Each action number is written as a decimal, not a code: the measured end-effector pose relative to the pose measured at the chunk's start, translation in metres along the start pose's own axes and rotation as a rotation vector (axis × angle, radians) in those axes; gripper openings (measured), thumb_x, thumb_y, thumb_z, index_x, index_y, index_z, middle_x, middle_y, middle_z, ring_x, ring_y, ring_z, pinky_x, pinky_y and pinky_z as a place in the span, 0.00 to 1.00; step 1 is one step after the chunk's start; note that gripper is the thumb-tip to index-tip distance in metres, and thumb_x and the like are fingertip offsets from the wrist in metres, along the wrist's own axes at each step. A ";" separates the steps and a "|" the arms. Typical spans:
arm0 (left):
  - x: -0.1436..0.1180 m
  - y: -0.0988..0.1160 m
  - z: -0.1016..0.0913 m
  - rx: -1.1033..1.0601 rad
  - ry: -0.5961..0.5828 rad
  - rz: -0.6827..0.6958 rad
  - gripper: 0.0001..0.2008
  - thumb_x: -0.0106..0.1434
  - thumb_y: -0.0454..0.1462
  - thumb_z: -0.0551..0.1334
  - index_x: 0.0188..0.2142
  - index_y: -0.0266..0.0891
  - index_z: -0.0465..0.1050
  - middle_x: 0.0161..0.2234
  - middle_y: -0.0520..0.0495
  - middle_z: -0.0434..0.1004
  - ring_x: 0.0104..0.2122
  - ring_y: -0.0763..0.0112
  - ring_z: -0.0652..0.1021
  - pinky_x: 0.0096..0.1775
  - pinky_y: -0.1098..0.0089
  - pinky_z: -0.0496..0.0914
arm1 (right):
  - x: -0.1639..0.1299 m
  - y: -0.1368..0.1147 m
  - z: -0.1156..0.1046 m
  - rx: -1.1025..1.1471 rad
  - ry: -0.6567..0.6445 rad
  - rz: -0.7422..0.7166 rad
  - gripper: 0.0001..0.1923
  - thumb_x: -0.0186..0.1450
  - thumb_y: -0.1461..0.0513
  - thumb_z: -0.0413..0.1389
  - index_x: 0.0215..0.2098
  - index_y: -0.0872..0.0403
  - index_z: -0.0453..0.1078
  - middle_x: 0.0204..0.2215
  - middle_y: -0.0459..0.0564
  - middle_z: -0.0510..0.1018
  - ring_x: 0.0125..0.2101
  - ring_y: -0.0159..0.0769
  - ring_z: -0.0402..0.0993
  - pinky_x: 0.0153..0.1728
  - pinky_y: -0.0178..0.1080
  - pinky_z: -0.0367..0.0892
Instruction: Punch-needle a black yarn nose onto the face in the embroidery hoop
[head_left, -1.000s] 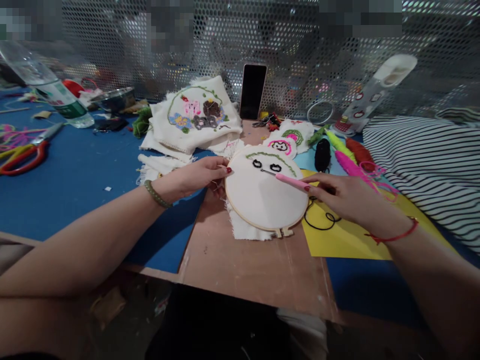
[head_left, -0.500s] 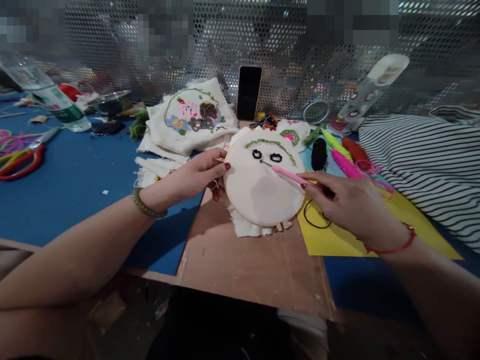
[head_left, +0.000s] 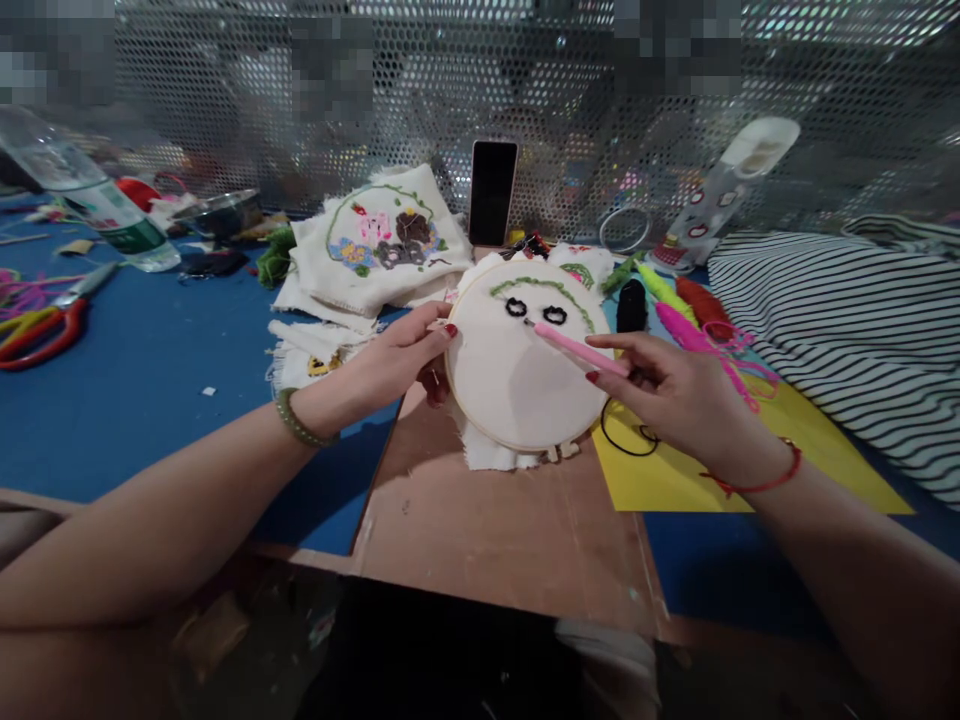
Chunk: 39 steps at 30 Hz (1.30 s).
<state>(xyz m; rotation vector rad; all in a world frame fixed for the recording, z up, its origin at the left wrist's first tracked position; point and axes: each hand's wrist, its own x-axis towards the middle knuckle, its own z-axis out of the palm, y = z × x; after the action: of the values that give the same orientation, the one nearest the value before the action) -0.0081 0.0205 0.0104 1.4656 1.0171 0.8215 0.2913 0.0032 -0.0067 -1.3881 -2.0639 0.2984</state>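
Embroidery hoop (head_left: pixel 517 449), round and thin-rimmed, tilts over the bare wooden strip of the counter (head_left: pixel 480 530) before you, its small clasp (head_left: pixel 564 452) nearest you and smooth white cloth (head_left: pixel 517 390) stretched taut across it, frayed along the outer edge. Your left hand (head_left: pixel 412 350) has its fingers clamped on the rim, thumb in front; your right hand (head_left: pixel 667 395) has its fingers closed on a slim pink tool (head_left: pixel 574 348), its tip at the cloth, just below and between two nubby black rings (head_left: pixel 554 322), under a fuzzy green arc (head_left: pixel 534 283). Right of the hoop, a thin black strand (head_left: pixel 630 454) curls on a smooth yellow sheet (head_left: pixel 697 490). Far to your left lie scissors (head_left: pixel 77 318) with a red handle. Beyond the sheet you have soft yarn bundles (head_left: pixel 679 325), black, lime, magenta and rust, with crumpled striped fabric (head_left: pixel 817 340) to their right. Behind your left hand rests a folded white piece (head_left: pixel 382 240) stitched with colourful figures. Farther back at left, a clear plastic bottle (head_left: pixel 64 165) shows a green-and-white label (head_left: pixel 127 225), too small to read; near it sits a shiny metal bowl (head_left: pixel 225 212), contents unclear. A dark-screened phone (head_left: pixel 493 195) stands before a perforated metal panel (head_left: pixel 465 60).
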 end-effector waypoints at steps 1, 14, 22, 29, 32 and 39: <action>0.000 0.000 0.000 -0.004 0.001 -0.004 0.14 0.73 0.39 0.55 0.55 0.36 0.65 0.24 0.53 0.73 0.18 0.74 0.74 0.23 0.73 0.72 | 0.001 0.000 0.000 -0.002 0.004 0.012 0.17 0.67 0.52 0.58 0.49 0.51 0.77 0.24 0.46 0.77 0.21 0.34 0.69 0.22 0.38 0.62; -0.001 0.004 0.001 0.041 -0.026 0.002 0.16 0.73 0.38 0.55 0.57 0.36 0.62 0.26 0.54 0.73 0.18 0.76 0.75 0.23 0.74 0.72 | 0.000 -0.005 0.001 0.022 0.097 0.028 0.09 0.67 0.55 0.58 0.42 0.47 0.77 0.33 0.50 0.84 0.25 0.37 0.73 0.26 0.41 0.68; 0.000 0.001 -0.001 0.028 -0.064 -0.002 0.18 0.73 0.38 0.55 0.60 0.36 0.60 0.29 0.51 0.76 0.20 0.75 0.76 0.24 0.74 0.73 | 0.003 -0.003 0.002 0.033 0.187 -0.124 0.12 0.69 0.58 0.54 0.47 0.48 0.78 0.32 0.52 0.84 0.37 0.46 0.78 0.40 0.49 0.73; 0.001 -0.001 0.000 -0.005 -0.049 -0.019 0.17 0.73 0.38 0.56 0.58 0.36 0.61 0.28 0.51 0.76 0.20 0.75 0.75 0.24 0.74 0.74 | 0.004 -0.002 0.004 0.095 0.188 -0.047 0.09 0.67 0.59 0.56 0.43 0.47 0.77 0.33 0.50 0.83 0.38 0.47 0.80 0.42 0.51 0.74; 0.001 -0.002 0.000 -0.017 -0.045 -0.027 0.17 0.72 0.39 0.57 0.58 0.36 0.62 0.27 0.52 0.76 0.20 0.75 0.75 0.24 0.73 0.74 | 0.003 -0.001 0.005 0.109 0.193 -0.013 0.09 0.66 0.59 0.57 0.43 0.47 0.76 0.33 0.49 0.83 0.37 0.44 0.81 0.41 0.48 0.75; 0.002 -0.002 0.001 -0.011 -0.039 -0.034 0.15 0.73 0.38 0.55 0.57 0.36 0.62 0.28 0.51 0.75 0.20 0.75 0.75 0.24 0.73 0.74 | 0.003 0.005 0.007 0.231 0.191 0.040 0.08 0.65 0.57 0.58 0.42 0.48 0.75 0.33 0.51 0.83 0.36 0.43 0.81 0.39 0.47 0.75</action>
<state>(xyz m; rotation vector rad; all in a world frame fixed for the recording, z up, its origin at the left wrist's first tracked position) -0.0066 0.0220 0.0086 1.4461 1.0046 0.7702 0.2902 0.0089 -0.0132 -1.2676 -1.7871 0.3922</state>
